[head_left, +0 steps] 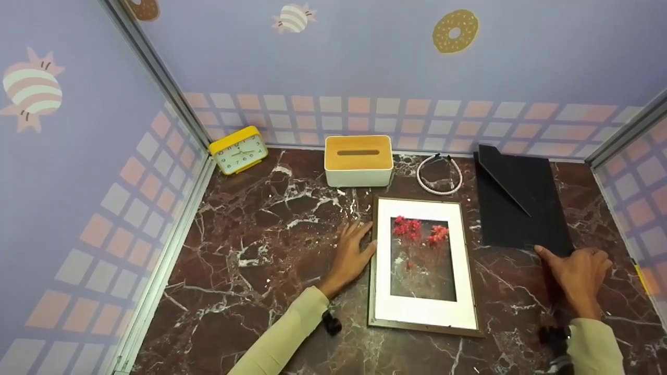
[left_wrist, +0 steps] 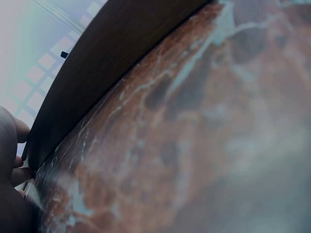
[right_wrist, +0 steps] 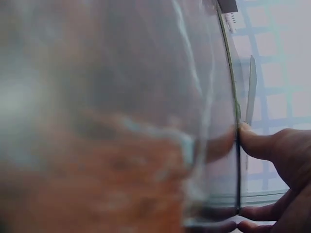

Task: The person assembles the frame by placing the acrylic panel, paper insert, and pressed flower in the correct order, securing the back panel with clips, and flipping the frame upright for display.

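Note:
A picture frame with a white mat and red flowers lies on the dark marble table. Against its left side rests my left hand, fingers extended and thumb at the edge. The frame's dark side looms large in the left wrist view, with that hand's fingertips at its far end. To the right lies a black backing board with a slanted stand flap. My right hand holds the board's near right corner, thumb on the near edge and fingers bent at the right side. In the right wrist view its thumb meets the board's edge.
A white tissue box with a yellow lid stands behind the frame. Beside it lies a pale beaded headband. A yellow alarm clock leans in the back left corner. Patterned walls enclose the table on three sides.

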The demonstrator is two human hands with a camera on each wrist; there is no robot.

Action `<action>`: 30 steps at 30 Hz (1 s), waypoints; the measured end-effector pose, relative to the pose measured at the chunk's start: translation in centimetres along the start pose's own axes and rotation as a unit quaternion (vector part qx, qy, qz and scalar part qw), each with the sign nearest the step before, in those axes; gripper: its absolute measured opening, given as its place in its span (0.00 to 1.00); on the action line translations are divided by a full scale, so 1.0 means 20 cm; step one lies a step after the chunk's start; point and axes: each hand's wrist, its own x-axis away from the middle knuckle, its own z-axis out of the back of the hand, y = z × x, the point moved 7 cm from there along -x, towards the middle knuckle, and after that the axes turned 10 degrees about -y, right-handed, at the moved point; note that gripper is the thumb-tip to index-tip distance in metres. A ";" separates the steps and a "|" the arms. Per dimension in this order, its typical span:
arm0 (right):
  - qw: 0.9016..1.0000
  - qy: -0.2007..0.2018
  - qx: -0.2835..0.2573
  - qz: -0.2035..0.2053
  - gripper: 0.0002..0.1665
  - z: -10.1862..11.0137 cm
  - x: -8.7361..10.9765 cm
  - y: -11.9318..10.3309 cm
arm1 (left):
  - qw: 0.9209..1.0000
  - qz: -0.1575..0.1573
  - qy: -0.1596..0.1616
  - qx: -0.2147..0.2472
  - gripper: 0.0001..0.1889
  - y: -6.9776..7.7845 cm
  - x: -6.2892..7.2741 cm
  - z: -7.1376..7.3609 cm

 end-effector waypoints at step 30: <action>0.597 0.063 -0.784 -0.156 0.24 -0.06 0.04 0.03 | 1.000 -0.006 0.006 -0.011 0.27 0.00 0.00 0.00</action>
